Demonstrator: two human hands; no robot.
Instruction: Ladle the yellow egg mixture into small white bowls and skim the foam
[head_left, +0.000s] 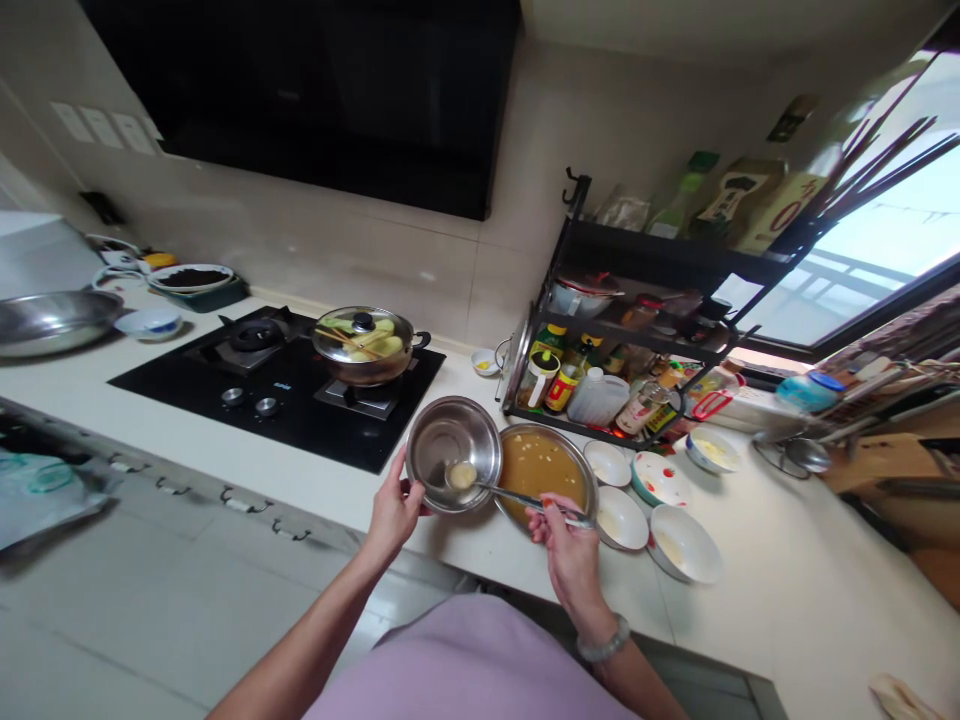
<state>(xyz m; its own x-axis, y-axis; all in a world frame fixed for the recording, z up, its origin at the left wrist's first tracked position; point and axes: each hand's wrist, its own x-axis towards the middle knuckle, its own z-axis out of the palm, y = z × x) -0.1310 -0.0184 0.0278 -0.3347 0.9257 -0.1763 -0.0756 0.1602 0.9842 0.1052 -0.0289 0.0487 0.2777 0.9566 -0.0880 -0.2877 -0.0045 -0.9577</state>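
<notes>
A single head-worn camera looks forward and down at the nearby counter (750, 570).

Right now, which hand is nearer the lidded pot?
Left. The left hand, holding the metal bowl, is in front of the pot, slightly right; the right hand, holding the ladle, is farther right.

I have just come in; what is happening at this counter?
The person's left hand holds a metal bowl by its rim. The right hand grips a ladle, its cup over or in the bowl and holding something pale. Beside the bowl is a basin of brown liquid. A lidded pan stands on the stove.
</notes>
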